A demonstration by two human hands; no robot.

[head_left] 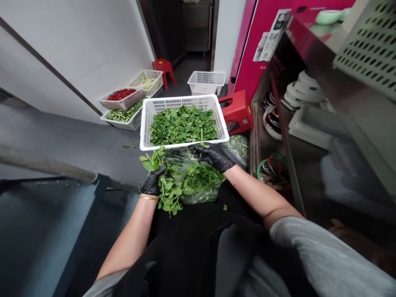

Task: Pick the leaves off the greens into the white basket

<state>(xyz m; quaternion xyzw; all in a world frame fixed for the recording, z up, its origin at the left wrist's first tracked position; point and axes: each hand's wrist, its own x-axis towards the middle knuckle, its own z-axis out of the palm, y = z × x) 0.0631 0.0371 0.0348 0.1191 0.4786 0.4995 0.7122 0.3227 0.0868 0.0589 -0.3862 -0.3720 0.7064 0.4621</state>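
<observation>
My left hand [154, 180], in a black glove, is closed round a bunch of leafy greens [170, 192] whose stems and leaves hang down in front of me. My right hand [214, 156], gloved too, pinches a small green sprig [202, 142] at the near rim of a white slotted basket [184, 146]. Loose picked green leaves [184, 123] fill the basket's floor. Below both hands, a clear plastic bag [201, 197] holds more of the same greens, close to my lap.
Crates of red chillies [121, 95], green pods [120, 114] and pale vegetables [147, 83] stand by the left wall. A red stool [238, 111] lies beside the basket; another red stool [163, 68] stands behind. A metal shelf [293, 165] with dishes borders my right. A white crate [206, 78] sits further back.
</observation>
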